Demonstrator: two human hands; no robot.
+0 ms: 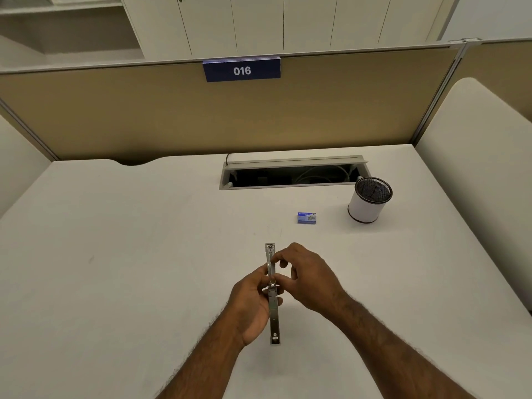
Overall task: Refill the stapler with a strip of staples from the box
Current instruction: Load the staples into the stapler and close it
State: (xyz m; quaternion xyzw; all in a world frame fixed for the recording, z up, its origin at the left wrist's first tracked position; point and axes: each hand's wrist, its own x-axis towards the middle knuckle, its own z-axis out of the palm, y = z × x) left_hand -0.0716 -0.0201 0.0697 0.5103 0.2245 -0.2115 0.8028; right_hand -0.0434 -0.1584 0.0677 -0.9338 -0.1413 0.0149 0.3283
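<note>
A slim metal stapler (273, 315) is swung fully open into one long straight line, held above the white desk (129, 254) near its front middle. My left hand (252, 306) grips it from the left around its hinge. My right hand (308, 276) pinches the far half near the hinge with thumb and fingertips. The far tip of the stapler sticks out beyond my fingers. A small blue staple box (307, 218) lies shut on the desk, well beyond and to the right of my hands. I cannot see any staple strip.
A white pen cup (366, 207) with a black mesh rim stands right of the box. Behind them an open cable tray (290, 175) is sunk into the desk. A tan partition (144, 116) with a blue "016" sign (241, 70) closes the back; padded panels flank both sides.
</note>
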